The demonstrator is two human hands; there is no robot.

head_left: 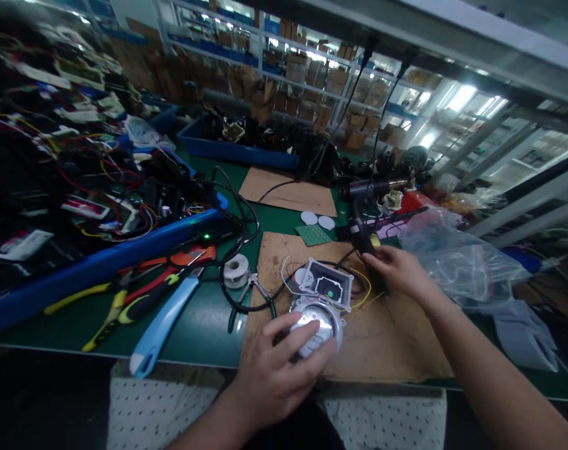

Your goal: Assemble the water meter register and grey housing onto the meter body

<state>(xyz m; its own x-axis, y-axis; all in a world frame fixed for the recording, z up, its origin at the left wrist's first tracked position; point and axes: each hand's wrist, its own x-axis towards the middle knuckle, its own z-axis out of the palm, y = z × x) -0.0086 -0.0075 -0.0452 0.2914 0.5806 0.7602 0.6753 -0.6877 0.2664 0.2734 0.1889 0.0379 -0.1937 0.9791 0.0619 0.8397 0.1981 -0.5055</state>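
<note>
My left hand curls its fingers over the round silver part of a metal housing. The housing's square open box faces up, with thin yellow and white wires coming out of it. My right hand is closed at the lower end of a black-handled tool, whose exact kind is hard to make out. Beneath the housing lies a brown board. Left of it are small pliers with dark green handles and a roll of solder wire.
Several pliers and cutters and a light-blue-handled knife lie at the left. Blue bins hold black parts and wires. A green circuit panel and white discs sit behind the board; plastic bags lie right.
</note>
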